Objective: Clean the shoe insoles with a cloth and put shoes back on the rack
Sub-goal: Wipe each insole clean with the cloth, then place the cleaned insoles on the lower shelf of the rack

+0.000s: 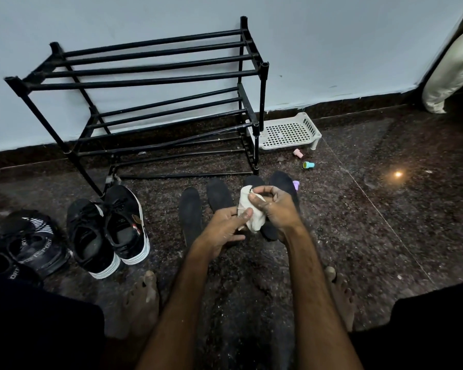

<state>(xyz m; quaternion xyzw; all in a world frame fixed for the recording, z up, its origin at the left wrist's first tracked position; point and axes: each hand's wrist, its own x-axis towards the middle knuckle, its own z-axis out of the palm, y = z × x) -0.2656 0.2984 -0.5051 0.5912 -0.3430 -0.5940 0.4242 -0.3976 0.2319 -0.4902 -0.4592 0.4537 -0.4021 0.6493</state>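
Left hand (222,231), right hand (277,209) and cloth (254,222) hide perhaps two insoles (283,182).

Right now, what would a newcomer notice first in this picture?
At the centre, the left hand and the right hand grip a white cloth above black insoles lying on the floor. Behind them a black shoe rack stands by the wall; black shoes wait at the left.

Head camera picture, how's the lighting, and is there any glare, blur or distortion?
Head view: dim overall; a small bright glare spot on the polished floor; wide-angle distortion splays the rack posts; the feet near the bottom edge look blurred; the cloth is sharp.
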